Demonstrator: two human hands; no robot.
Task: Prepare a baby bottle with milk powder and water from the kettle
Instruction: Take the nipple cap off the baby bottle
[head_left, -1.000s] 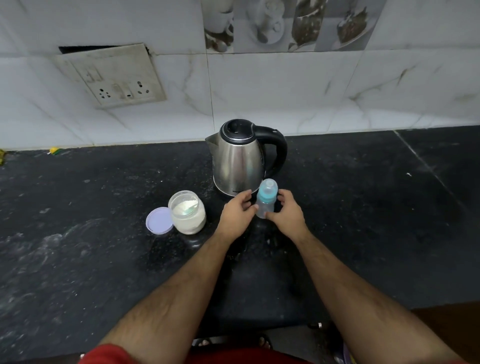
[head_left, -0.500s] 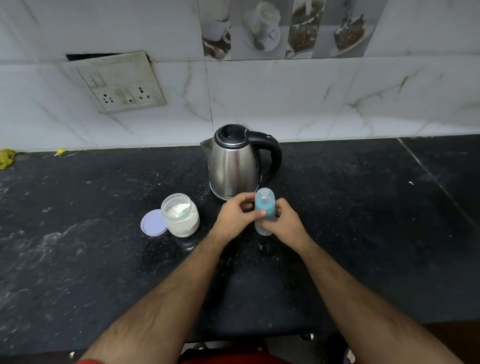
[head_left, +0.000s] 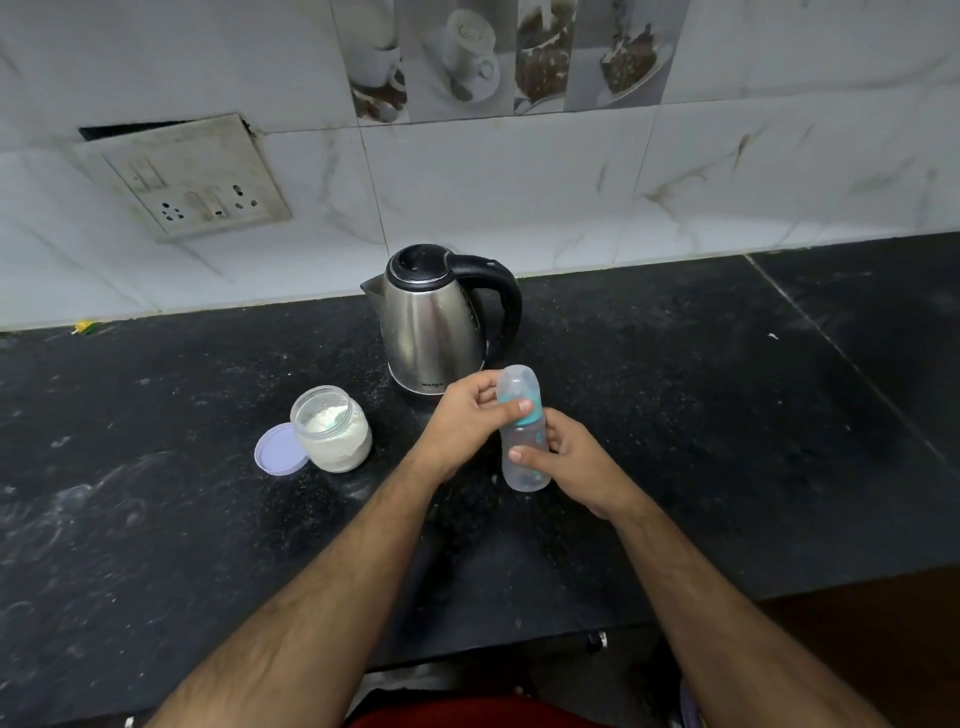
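**Head view: bottle in hand, cap not yet off**

Head view, nearest first. My two bare forearms reach in over the black speckled stone counter (head_left: 675, 415). Right hand (head_left: 576, 467) wraps the body of the small clear plastic baby bottle (head_left: 524, 457), thumb across its front, fingers curled behind; the bottle stands upright, and I cannot tell whether its base touches the counter. Left hand (head_left: 467, 421) grips higher up, thumb pressed on the teal collar under the clear domed cap (head_left: 519, 387), other fingers curled round the back. Both hands closed on the bottle.

Left of my hands: an open glass jar of white milk powder (head_left: 332, 431), something pale resting inside it, with its lilac round lid (head_left: 278, 449) lying flat, touching the jar's left side.

Further back: a stainless steel electric kettle with black lid and handle (head_left: 436, 327), lid down, just behind the bottle.

Progress, as I judge it: early. Jar opened; bottle looks empty and capped. Left: uncap, add powder, pour water, close.
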